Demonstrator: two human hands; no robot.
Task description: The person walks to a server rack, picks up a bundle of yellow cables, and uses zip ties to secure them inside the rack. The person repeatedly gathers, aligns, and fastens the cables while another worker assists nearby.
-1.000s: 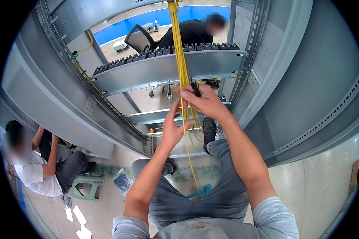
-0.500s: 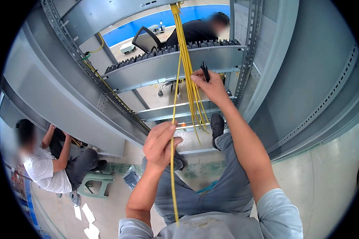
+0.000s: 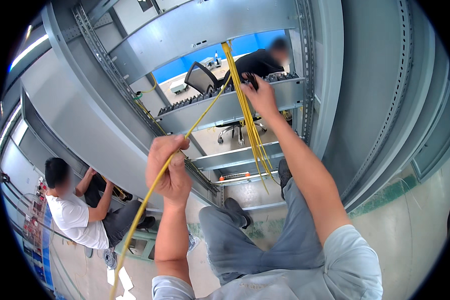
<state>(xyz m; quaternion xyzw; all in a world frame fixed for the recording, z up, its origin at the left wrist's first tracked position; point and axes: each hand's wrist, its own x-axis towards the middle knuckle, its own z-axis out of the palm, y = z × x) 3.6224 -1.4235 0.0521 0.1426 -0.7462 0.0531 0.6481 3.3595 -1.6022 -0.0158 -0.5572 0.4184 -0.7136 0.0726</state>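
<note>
My left hand [image 3: 169, 167] is closed on a single yellow wire [image 3: 144, 204], its fingers curled tightly. The wire slants from the bundle's upper part down past my left forearm to the lower left. Several more yellow wires hang as a loose bundle [image 3: 248, 117] in front of the metal cabinet frame, with their ends free at the bottom. Beside the bundle's upper part, my right hand [image 3: 263, 97] is closed around a small bunch of thin black strips that look like cable ties [image 3: 252, 80]. Its fingertips are close to the wires; whether they touch cannot be made out.
A row of black components [image 3: 195, 102] sits on the crossbar [image 3: 280, 95] behind the wires. Grey cabinet panels stand on both sides. A person in white [image 3: 75, 212] works at the left near a green stool [image 3: 147, 247]; another in black [image 3: 255, 65] sits beyond the frame.
My left hand has moved left and up, drawing the single wire out at a slant from the hanging bundle. My right hand still holds the black strips beside the bundle. The view has shifted.
</note>
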